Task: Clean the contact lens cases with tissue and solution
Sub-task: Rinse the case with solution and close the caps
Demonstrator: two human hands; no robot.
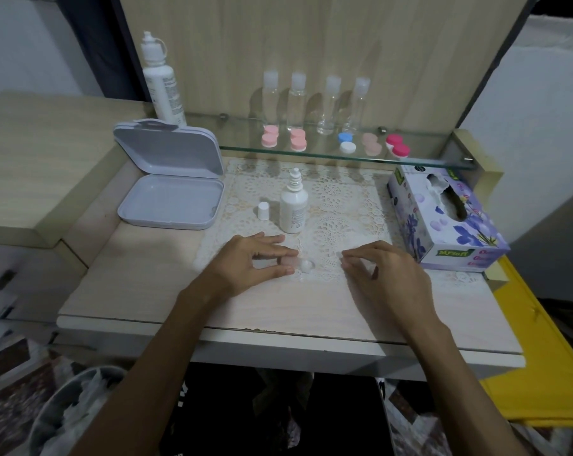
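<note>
A person's two hands work low over the lace mat [337, 205] on the table [278, 311], a contact lens case [298, 263] lying between them. The left hand [245, 263] pinches one end of the case, thumb and forefinger curled round a pinkish part at its near tip; the white well [306, 265] just beside the fingertips lies free on the mat. The right hand [387, 268] hovers just to the right, fingers bent; blur hides whether something small and pale, perhaps a tissue or a cap, sits under its fingertips, so its grip cannot be told.

The case runs left to right, its long axis pointing from the left grip toward the right hand. The open well therefore faces the right hand, which looks the nearer one for wiping it, while the left steadies.

Behind the hands stands a small solution bottle [293, 205], its nozzle bare, with its white cap [263, 210] set down to its left. A tissue box [442, 215] rests at the right edge of the mat, closest to the right hand. Further cases in pink, blue, white and red line the glass shelf [426, 159], below four clear bottles [314, 103]; a large solution bottle [161, 80] and an open grey box [170, 179] stand at left.
</note>
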